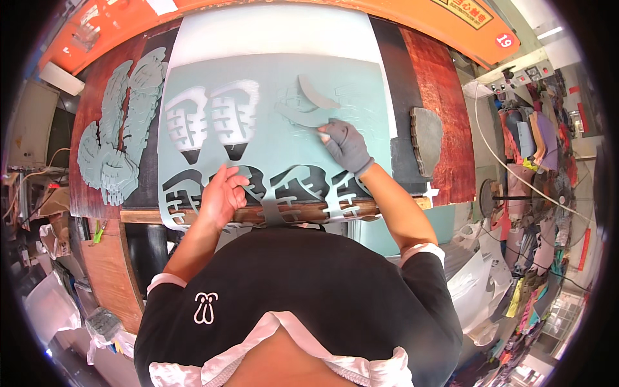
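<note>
A pale grey-green sheet (271,71) with cut-out shapes lies across the work table in front of me. My right hand (348,148), in a grey glove with bare fingertips showing, pinches the end of a curved pale green cut piece (306,117) lifted from the sheet. Just beyond it a grey curved strip (316,93) stands tilted; whether the two are joined I cannot tell. Bare and palm up, my left hand (227,192) hovers over the near cut-outs, fingers loosely bent and apart, holding nothing. White shows through two shoe-upper-shaped openings (233,113) at the left.
Stacks of matching cut pieces (138,97) lie on the table's left side. A dark, thick-edged slab (426,142) rests at the right. An orange machine beam (258,8) spans the far edge. Coloured material scraps (538,138) hang or pile up at the far right.
</note>
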Available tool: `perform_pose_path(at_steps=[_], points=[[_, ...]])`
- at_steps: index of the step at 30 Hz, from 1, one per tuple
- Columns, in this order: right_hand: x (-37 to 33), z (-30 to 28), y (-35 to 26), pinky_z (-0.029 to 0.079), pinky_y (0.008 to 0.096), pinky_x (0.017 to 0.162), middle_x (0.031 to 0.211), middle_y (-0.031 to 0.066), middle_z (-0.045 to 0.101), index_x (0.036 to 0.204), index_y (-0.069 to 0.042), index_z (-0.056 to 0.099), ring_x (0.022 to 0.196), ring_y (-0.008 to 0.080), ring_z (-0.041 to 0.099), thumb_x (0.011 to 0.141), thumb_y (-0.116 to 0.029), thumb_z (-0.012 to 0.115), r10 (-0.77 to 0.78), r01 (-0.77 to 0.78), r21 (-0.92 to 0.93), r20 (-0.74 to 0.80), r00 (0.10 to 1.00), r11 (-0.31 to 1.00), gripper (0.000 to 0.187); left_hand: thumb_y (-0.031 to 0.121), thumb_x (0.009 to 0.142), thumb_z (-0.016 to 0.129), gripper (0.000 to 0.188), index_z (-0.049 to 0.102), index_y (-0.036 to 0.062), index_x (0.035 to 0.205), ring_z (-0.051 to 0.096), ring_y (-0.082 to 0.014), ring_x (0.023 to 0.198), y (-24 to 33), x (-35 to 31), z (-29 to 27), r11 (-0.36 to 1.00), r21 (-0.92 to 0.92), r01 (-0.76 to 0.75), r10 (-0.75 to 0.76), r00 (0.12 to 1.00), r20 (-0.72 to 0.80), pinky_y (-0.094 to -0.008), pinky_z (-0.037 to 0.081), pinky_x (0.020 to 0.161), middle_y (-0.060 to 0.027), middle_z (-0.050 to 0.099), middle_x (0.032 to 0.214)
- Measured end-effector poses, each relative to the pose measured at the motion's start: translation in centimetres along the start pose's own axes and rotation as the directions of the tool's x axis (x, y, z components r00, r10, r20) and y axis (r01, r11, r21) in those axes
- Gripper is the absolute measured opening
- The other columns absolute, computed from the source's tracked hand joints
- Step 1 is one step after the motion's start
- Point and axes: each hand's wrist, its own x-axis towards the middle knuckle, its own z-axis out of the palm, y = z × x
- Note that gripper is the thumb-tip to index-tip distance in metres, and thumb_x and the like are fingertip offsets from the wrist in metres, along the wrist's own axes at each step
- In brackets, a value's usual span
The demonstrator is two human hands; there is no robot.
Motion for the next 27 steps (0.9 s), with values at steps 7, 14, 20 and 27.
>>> perform_pose_path(at_steps=[7,14,20,27], points=[[0.0,1.1,1.4,0.047,0.0408,0.075,0.086,0.0141,0.062,0.099,-0.007,0.064,0.083,0.0351,0.058,0.085,-0.024,0.059,0.063,-0.050,0.103,-0.127,0.990,0.993,0.023,0.037,0.096,0.041,0.028,0.052,0.0134,0.107,0.049,-0.0139,0.061,-7.1,2.8,8.9,0.948,0.059,0.313,-0.316,0.899,0.303,-0.0318,0.042,0.059,-0.0067,0.062,0.086],[-1.2,2.4,2.1,0.044,0.0415,0.084,0.095,0.0084,0.063,0.097,-0.011,0.064,0.093,0.0293,0.056,0.077,-0.026,0.059,-0.049,0.055,-0.137,0.047,0.998,0.989,0.026,0.023,0.097,0.038,0.029,0.055,0.0130,0.117,0.037,-0.0110,0.051,-8.7,8.9,8.6,0.912,-0.159,0.379,-0.156,0.678,0.719,-0.0274,0.033,0.052,0.0004,0.043,0.070],[-2.4,1.8,1.8,0.045,0.0369,0.079,0.085,0.0019,0.061,0.088,-0.012,0.064,0.088,0.0237,0.058,0.072,-0.025,0.063,-0.253,0.223,-0.151,-0.220,0.942,0.963,0.021,0.036,0.099,0.034,0.034,0.045,0.0227,0.128,0.039,-0.0111,0.056,-7.6,7.3,9.0,0.974,0.111,0.195,-0.224,0.796,0.562,-0.0293,0.039,0.059,-0.0031,0.052,0.084],[5.0,2.8,3.2,0.046,0.0445,0.057,0.075,0.0098,0.060,0.070,-0.007,0.060,0.064,0.0270,0.058,0.078,-0.021,0.056,0.113,-0.077,-0.345,0.086,0.990,0.935,0.017,0.048,0.098,0.029,0.047,0.047,0.0073,0.112,0.044,-0.0177,0.059,-8.3,8.0,8.3,0.901,0.434,0.004,-0.172,0.922,0.348,-0.0358,0.043,0.063,-0.0041,0.047,0.070]])
